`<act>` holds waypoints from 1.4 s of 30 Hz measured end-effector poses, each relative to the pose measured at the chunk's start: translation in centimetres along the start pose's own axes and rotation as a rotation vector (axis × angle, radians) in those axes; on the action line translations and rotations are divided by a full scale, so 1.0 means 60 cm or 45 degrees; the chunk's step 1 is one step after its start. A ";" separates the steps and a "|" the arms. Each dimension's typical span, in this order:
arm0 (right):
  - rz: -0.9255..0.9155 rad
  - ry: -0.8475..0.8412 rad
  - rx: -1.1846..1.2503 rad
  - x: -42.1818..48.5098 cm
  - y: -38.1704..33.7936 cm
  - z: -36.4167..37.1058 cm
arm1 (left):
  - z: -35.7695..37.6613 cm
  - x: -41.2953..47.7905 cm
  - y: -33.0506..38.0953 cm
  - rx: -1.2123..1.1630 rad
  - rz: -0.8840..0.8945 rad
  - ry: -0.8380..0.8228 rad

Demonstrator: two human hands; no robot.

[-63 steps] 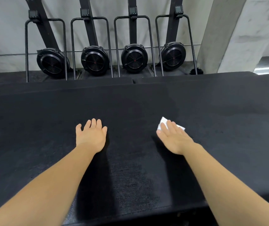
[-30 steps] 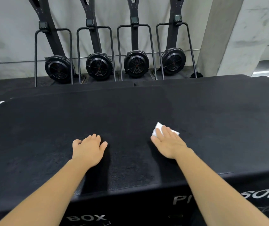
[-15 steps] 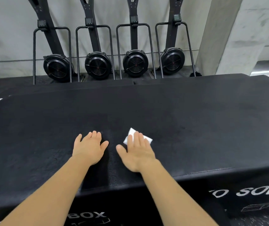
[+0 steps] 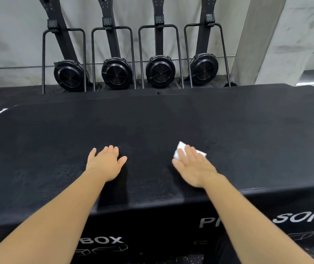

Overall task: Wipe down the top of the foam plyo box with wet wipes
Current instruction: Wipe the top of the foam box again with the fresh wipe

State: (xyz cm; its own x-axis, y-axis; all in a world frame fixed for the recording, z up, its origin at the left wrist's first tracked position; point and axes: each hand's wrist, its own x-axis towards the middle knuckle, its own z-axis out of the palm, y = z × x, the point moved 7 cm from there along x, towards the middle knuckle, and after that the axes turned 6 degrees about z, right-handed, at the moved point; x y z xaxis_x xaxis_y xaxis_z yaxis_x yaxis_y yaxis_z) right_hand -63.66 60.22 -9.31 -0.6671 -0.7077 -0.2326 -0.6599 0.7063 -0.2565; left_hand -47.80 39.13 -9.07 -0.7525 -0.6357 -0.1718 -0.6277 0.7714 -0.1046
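- Rightward, away from the left hand, the wet wipe is shifted.
- It is pressed onto the plyo box top (near the front edge) by the right hand, grip spread flat.
- The left grip is spread too.

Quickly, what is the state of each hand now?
Left hand: open, flat on the plyo box top.
Right hand: open, pressing the wet wipe down.

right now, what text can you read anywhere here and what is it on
"BOX": white, on the front of the box, lower left.
"SOFT": same front, right, cut by the picture's edge.
"P": just before "SOFT"; the letters after it are hidden by the right forearm.
Screens on the machines: too small to read.
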 end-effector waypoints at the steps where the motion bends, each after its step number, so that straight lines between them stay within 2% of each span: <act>1: 0.039 0.000 -0.044 0.004 0.025 -0.009 | -0.001 0.000 0.000 0.001 0.000 -0.005; 5: 0.154 -0.056 -0.104 0.017 0.074 -0.021 | -0.003 -0.001 0.003 0.007 0.007 -0.038; 9: 0.218 -0.026 -0.010 0.016 0.041 -0.017 | -0.003 0.002 0.002 0.028 0.013 -0.029; 13: 0.093 0.007 0.004 -0.003 -0.056 0.012 | 0.000 0.007 0.002 0.022 0.021 -0.014; 18: -0.082 -0.118 -0.031 -0.039 -0.179 0.072 | -0.002 0.005 0.001 -0.018 0.019 0.017; 22: -0.235 -0.185 -0.058 -0.056 -0.218 0.093 | -0.005 0.003 0.002 -0.048 0.006 0.028; 27: -0.253 -0.110 -0.052 -0.058 -0.159 0.066 | -0.003 0.000 0.005 -0.009 -0.021 -0.011; 36: 0.108 -0.015 -0.119 -0.041 0.040 0.000 | -0.001 0.002 0.005 0.040 -0.022 -0.064; 42: 0.209 -0.034 -0.160 -0.038 0.036 -0.001 | 0.001 0.004 0.005 0.029 -0.014 -0.030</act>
State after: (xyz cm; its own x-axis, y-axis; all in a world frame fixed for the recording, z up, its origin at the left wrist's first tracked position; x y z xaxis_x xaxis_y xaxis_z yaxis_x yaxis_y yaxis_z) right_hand -63.57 63.38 -9.27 -0.7610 -0.5819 -0.2868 -0.5820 0.8077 -0.0946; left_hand -48.14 39.19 -9.22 -0.7405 -0.6435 -0.1939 -0.6310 0.7650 -0.1288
